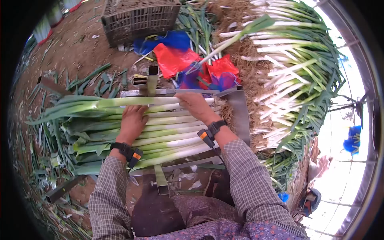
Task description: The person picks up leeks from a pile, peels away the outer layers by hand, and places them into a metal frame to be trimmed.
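Bare hands, left grip (132, 122) and right grip (196, 106). Long checked sleeves (250, 184) in grey and brown. Black wrist straps (122, 149) with small orange-marked devices on both wrists. Purple patterned garment (224, 230) over the lap.

The left hand (132, 122) covers part of the leeks (168, 136); the crate (140, 18) at twelve o'clock is cut off by the edge.

Green-and-white leeks (160, 128), checked sleeves (108, 192), red and blue bags (176, 56).
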Demonstrator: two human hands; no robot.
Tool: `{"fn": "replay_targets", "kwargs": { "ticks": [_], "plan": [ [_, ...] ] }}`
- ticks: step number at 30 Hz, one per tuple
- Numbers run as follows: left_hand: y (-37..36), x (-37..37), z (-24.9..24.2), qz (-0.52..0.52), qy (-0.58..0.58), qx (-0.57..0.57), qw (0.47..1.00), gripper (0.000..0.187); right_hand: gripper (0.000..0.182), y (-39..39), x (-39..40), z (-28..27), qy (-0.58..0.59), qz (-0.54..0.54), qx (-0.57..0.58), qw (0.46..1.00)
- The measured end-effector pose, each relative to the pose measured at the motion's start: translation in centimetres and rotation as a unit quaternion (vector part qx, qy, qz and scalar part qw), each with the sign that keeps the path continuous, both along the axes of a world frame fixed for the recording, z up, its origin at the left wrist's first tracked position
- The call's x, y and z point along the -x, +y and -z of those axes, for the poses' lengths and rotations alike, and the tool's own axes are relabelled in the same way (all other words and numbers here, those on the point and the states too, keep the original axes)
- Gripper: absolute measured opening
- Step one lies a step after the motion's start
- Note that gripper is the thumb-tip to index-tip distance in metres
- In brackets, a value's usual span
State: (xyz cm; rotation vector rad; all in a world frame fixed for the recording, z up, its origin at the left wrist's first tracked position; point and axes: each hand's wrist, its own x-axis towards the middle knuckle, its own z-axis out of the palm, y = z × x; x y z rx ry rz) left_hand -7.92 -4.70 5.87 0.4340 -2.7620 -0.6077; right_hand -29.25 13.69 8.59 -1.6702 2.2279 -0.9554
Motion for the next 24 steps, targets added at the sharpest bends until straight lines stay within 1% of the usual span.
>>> {"fn": "replay_targets", "kwargs": {
  "ticks": [2,3,6,9,12,13,16,17,18,19,20,22,23,24],
  "plan": [
    [0.0,-0.1,0.1,-0.001,-0.012,0.012,1.0,0.031,0.033,1.0,1.8,1.5,0.033,0.018,-0.014,0.999],
    [0.2,0.0,-0.1,-0.008,-0.01,0.006,1.0,0.032,0.032,1.6,2.5,1.9,0.095,0.041,-0.041,0.994],
    [0.3,-0.1,0.0,-0.012,-0.013,0.013,1.0,0.034,0.026,3.2,3.0,2.0,0.131,0.085,-0.164,0.974],
    [0.5,-0.2,-0.3,-0.031,-0.02,-0.004,0.999,0.032,0.026,3.1,4.3,2.3,0.079,0.081,-0.208,0.972],
    [0.2,-0.5,-0.9,-0.028,0.01,-0.057,0.998,0.031,0.036,3.0,5.3,2.2,-0.021,0.056,-0.325,0.944],
    [0.2,-0.6,-1.2,-0.031,0.032,-0.076,0.996,0.03,0.038,2.7,5.4,2.3,-0.023,0.058,-0.335,0.94],
    [-0.4,-1.1,-1.4,-0.018,0.034,-0.11,0.993,0.028,0.042,2.0,5.5,3.0,-0.022,0.065,-0.35,0.934],
    [-0.6,-1.1,-2.1,-0.038,0.017,-0.127,0.991,0.026,0.042,1.9,5.6,3.5,-0.018,0.068,-0.347,0.935],
    [-0.9,-0.6,-3.1,-0.044,0.017,-0.053,0.997,0.027,0.042,1.9,5.4,3.7,-0.013,0.07,-0.348,0.935],
    [-1.6,0.0,-4.1,-0.05,0.016,0.02,0.998,0.027,0.042,2.1,5.0,3.8,0.003,0.072,-0.319,0.945],
    [-2.1,0.4,-4.3,-0.054,0.013,0.09,0.994,0.027,0.041,2.3,4.6,4.0,0.026,0.074,-0.32,0.944],
    [-3.9,0.9,-1.9,-0.018,0.021,0.144,0.989,0.025,0.041,2.5,4.2,4.0,0.076,0.084,-0.316,0.942],
    [-4.6,0.9,-0.8,0.0,0.029,0.173,0.985,0.024,0.036,3.0,3.7,4.2,0.132,0.084,-0.272,0.949],
    [-4.6,0.7,-0.6,-0.001,-0.012,0.147,0.989,0.025,0.034,3.6,3.5,4.9,0.142,0.085,-0.257,0.952]
  ]
}}
